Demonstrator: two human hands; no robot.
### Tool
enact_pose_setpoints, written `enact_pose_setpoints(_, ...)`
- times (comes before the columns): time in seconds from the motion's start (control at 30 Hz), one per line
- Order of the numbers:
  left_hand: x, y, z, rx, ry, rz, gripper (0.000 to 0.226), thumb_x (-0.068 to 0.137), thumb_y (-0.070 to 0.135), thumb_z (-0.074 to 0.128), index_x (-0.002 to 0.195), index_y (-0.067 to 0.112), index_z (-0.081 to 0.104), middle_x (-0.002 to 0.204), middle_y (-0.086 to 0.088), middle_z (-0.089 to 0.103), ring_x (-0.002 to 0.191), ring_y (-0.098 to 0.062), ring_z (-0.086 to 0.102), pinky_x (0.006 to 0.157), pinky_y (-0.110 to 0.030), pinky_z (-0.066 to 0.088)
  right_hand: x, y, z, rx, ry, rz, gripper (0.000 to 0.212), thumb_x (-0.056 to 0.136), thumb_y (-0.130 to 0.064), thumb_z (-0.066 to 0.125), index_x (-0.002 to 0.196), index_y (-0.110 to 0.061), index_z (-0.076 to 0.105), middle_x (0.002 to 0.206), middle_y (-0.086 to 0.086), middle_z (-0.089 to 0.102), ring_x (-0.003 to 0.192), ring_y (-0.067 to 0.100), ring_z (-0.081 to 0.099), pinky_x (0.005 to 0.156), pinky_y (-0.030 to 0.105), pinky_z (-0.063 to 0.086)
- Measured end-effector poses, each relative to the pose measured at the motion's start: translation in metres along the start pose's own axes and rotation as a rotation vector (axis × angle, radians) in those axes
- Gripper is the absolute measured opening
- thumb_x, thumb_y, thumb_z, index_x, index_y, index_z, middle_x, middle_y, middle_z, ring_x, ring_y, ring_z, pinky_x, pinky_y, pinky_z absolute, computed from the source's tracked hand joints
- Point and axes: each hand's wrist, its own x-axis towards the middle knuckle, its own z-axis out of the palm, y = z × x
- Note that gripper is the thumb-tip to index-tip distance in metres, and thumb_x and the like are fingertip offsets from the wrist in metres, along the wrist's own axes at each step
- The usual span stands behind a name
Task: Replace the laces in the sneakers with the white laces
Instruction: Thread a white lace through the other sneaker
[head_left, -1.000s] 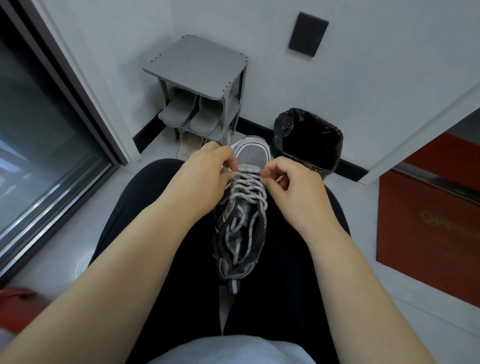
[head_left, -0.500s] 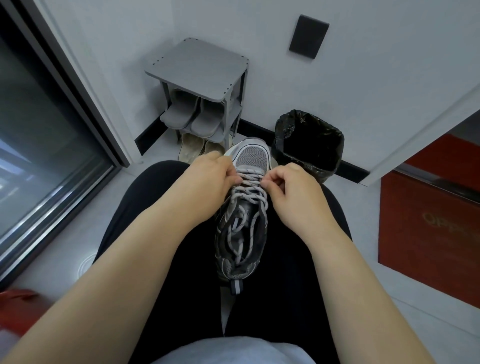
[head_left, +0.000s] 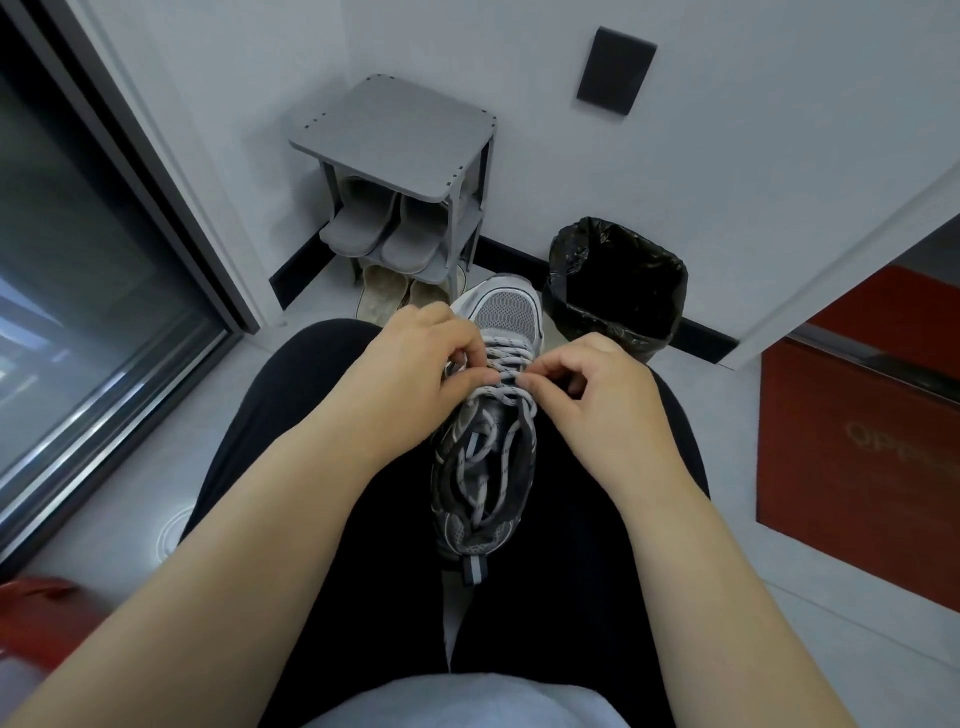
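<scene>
Left hand (head_left: 415, 370) and right hand (head_left: 598, 392) pinch sneaker (head_left: 510, 313) laces (head_left: 511, 359), bin (head_left: 570, 312) near toe

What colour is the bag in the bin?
Black: the shiny plastic bin bag shows best in the head view.

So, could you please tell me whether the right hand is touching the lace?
Touching. The head view shows the right hand pinching the lace between thumb and forefinger, over the sneaker.
</scene>
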Motion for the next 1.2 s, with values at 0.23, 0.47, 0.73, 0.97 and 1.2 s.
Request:
enact_pose_setpoints(0.23, -0.006, -0.003, -0.002, 0.167, -0.018, -0.008, 0.016, 0.093, 0.035, 0.045, 0.084, 0.021, 0.046, 0.089, 0.007, 0.044, 0.089, -0.013, 0.036, 0.078, -0.017, 0.023, -0.006, 0.001, 0.002, -0.061, -0.015, -0.026, 0.011, 0.089, -0.022, 0.059, 0.078, -0.019, 0.06, 0.084, -0.009, 0.05, 0.079, 0.007, 0.046, 0.068, 0.012, 0.034)
enact_pose_setpoints(0.47, -0.011, -0.007, 0.004, 0.236, 0.025, -0.041, 0.02, 0.093, 0.037, 0.04, 0.089, 0.02, 0.05, 0.094, 0.006, 0.045, 0.091, -0.017, 0.038, 0.089, -0.03, 0.032, -0.012, 0.001, 0.003, -0.057, 0.008, -0.037, 0.012, 0.09, -0.02, 0.056, 0.078, -0.022, 0.053, 0.086, -0.008, 0.049, 0.083, 0.01, 0.047, 0.07, 0.016, 0.032)
enact_pose_setpoints(0.73, -0.016, -0.004, -0.005, 0.162, 0.064, 0.119, 0.036, 0.076, 0.063, 0.041, 0.079, 0.03, 0.054, 0.079, 0.016, 0.05, 0.079, -0.01, 0.04, 0.075, -0.025, 0.032, -0.015, -0.003, -0.001, 0.043, -0.03, -0.088, 0.008, 0.082, -0.029, 0.067, 0.086, -0.022, 0.065, 0.083, -0.012, 0.053, 0.076, 0.004, 0.05, 0.067, 0.015, 0.041)
enact_pose_setpoints(0.97, -0.015, -0.011, -0.008, 0.124, -0.038, 0.069, 0.024, 0.079, 0.057, 0.029, 0.067, 0.038, 0.037, 0.069, 0.017, 0.044, 0.078, -0.013, 0.041, 0.078, -0.03, 0.035, -0.017, -0.002, 0.002, 0.06, -0.012, -0.063, 0.012, 0.087, -0.018, 0.061, 0.077, -0.023, 0.058, 0.078, -0.012, 0.051, 0.074, 0.003, 0.049, 0.064, 0.008, 0.036)
enact_pose_setpoints(1.2, -0.021, -0.007, -0.012, 0.051, -0.002, 0.068, 0.024, 0.077, 0.053, 0.054, 0.085, 0.033, 0.042, 0.087, 0.018, 0.041, 0.089, -0.01, 0.04, 0.083, -0.028, 0.036, -0.024, -0.002, -0.004, 0.097, -0.076, -0.105, 0.017, 0.083, -0.03, 0.064, 0.097, -0.026, 0.055, 0.098, -0.018, 0.046, 0.086, -0.001, 0.05, 0.072, 0.009, 0.04)
